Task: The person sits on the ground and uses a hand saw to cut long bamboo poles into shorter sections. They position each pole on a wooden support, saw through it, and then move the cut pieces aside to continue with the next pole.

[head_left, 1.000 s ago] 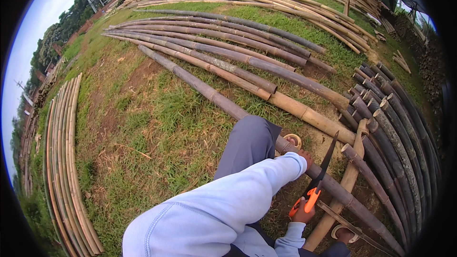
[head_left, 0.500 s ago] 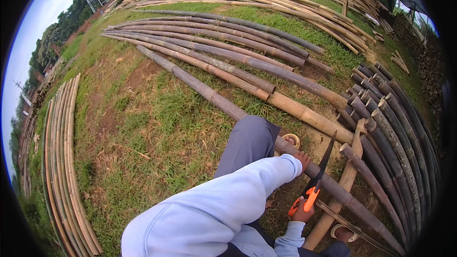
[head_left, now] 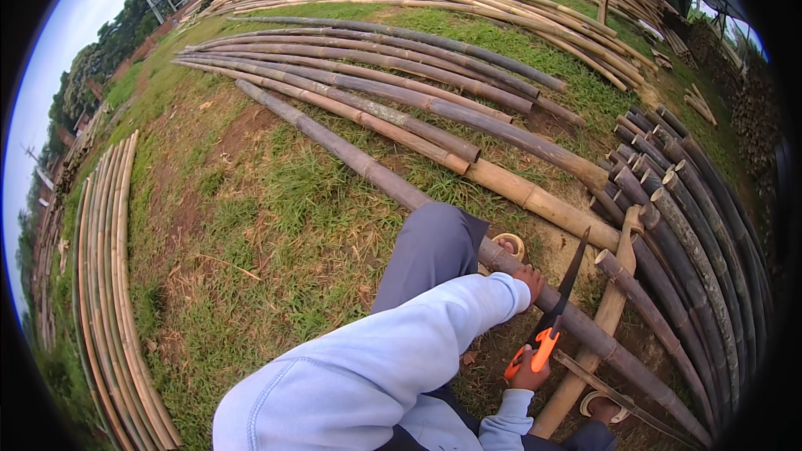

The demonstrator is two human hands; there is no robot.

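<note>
Head view: left fingers clasp a bamboo pole; right fingers hold a saw crossing it. Wide grass spreads leftward.

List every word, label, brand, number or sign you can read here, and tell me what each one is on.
None: I can't read any writing.
The saw in the right hand shows no readable marking on its orange handle or dark blade.
The bamboo pole and the light blue sleeve show no lettering.
Things in the far background are too small to tell.
</note>
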